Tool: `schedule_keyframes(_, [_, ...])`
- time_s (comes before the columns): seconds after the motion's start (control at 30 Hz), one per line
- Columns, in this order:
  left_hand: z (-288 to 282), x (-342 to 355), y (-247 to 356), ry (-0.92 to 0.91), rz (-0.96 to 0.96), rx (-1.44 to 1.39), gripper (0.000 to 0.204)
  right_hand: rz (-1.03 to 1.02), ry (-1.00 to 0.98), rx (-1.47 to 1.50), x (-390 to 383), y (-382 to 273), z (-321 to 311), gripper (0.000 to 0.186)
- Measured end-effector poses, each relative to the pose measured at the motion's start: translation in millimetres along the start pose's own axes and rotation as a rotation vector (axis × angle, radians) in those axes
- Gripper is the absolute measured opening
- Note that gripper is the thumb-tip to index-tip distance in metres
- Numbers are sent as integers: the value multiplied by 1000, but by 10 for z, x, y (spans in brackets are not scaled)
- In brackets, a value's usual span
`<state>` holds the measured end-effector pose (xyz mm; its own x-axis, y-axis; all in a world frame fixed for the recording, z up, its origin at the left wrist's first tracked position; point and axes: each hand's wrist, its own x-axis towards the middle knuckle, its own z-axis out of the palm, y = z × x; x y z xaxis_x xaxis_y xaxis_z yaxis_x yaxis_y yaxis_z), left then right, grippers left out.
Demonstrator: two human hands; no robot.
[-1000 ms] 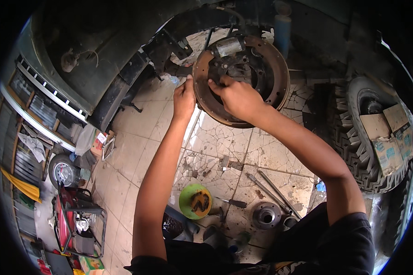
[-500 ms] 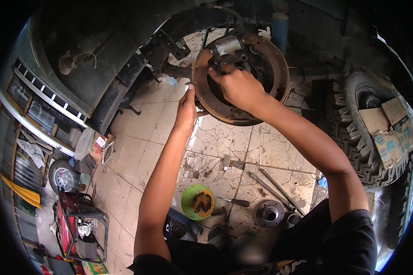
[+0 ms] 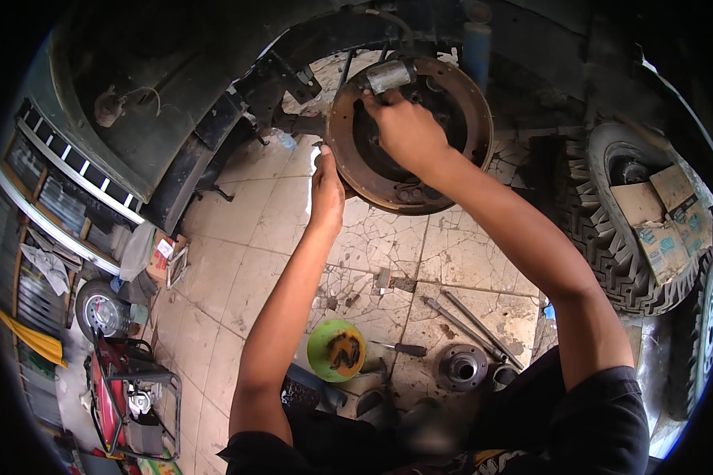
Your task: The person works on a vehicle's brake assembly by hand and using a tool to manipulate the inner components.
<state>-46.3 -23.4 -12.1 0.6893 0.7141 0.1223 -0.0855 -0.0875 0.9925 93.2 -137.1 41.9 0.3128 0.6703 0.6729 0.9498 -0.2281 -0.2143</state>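
Observation:
A rusty round brake assembly is mounted under the vehicle, with a silver cylinder at its top. My left hand grips the assembly's left edge, thumb upward and fingers partly hidden behind it. My right hand reaches over the face of the assembly, index finger stretched up against the part just below the cylinder and the other fingers curled; whatever they may hold is hidden.
On the cracked tile floor lie a green bowl with orange contents, a screwdriver, two metal bars and a hub. A large tyre with cardboard stands right; a red generator and small wheel sit left.
My right hand has moved upward on the brake assembly, toward the cylinder. My left hand has shifted a little lower along the left edge.

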Motion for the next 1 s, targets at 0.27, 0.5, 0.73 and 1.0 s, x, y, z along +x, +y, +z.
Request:
schedule_keyframes(0.27, [-7, 135, -206, 39, 183, -190, 61, -30, -120, 85, -48, -170, 43, 57])
schedule_keyframes(0.5, [45, 161, -234, 26, 259, -153, 60, -100, -23, 83, -157, -228, 248, 51])
schedule_keyframes(0.73, [189, 53, -126, 95, 272, -66, 60, -87, 50, 49, -68, -38, 182, 48])
schedule_keyframes(1.0, [52, 126, -199, 115, 196, 56, 62, -92, -103, 224, -217, -261, 54, 34])
